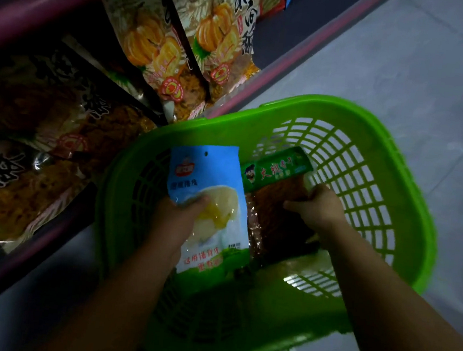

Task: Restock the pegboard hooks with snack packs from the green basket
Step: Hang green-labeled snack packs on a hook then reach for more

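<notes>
I'm looking straight down, and both of my forearms reach into the green basket, which sits on the grey floor. My left hand grips the blue snack pack at its lower half, thumb on the front over the clear window with the pale yellow food, the other fingers hidden behind it. The pack stands tilted inside the basket, with its punched hang hole up near the top edge. Just beside it, touching its right edge, is the green-topped snack pack with a dark reddish-brown filling. My right hand pinches it at its right side just under the green header, fingers curled round the edge. This pack leans toward the far lattice wall of the basket. Below it I can see a clear wrapper on the basket floor, too dim to make out.

Farther off on the left, a pink-edged shelf runs at a slant across the view. It carries big bags printed with orange pumpkins, and nearer to me darker bags of the same kind, overlapping one another in shadow.
</notes>
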